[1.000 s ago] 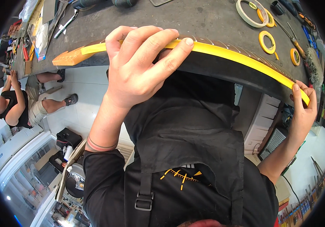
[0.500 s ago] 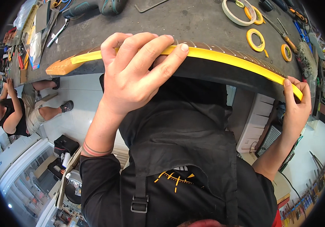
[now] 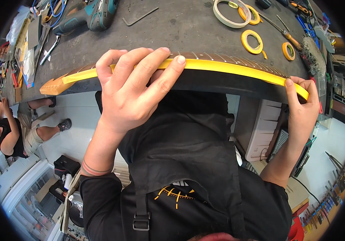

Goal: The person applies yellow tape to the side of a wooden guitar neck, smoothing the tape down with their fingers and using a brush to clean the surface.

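Note:
A guitar neck (image 3: 228, 60) with a dark fretted fingerboard and a pale wooden headstock (image 3: 53, 86) lies along the near edge of the workbench. Yellow tape (image 3: 224, 68) runs along its near side. My left hand (image 3: 130, 94) is wrapped over the neck, several fingers on the fingerboard and one digit against the tape. At the neck's right end, my right hand (image 3: 303, 108) pinches the tape between thumb and fingers, where it curls downward. Whether a whole roll sits in that hand is hidden.
On the dark workbench (image 3: 172, 30) lie a power drill (image 3: 100, 15), a hex key (image 3: 140, 17), a ratchet (image 3: 50, 50), a cream tape roll (image 3: 222, 20), yellow tape rolls (image 3: 244, 40) and a brush (image 3: 313, 52). Another person (image 3: 10, 132) sits at the left.
The view has shifted, so bench, neck and both hands appear farther left and slightly lower. Both hands keep their holds on the neck and tape.

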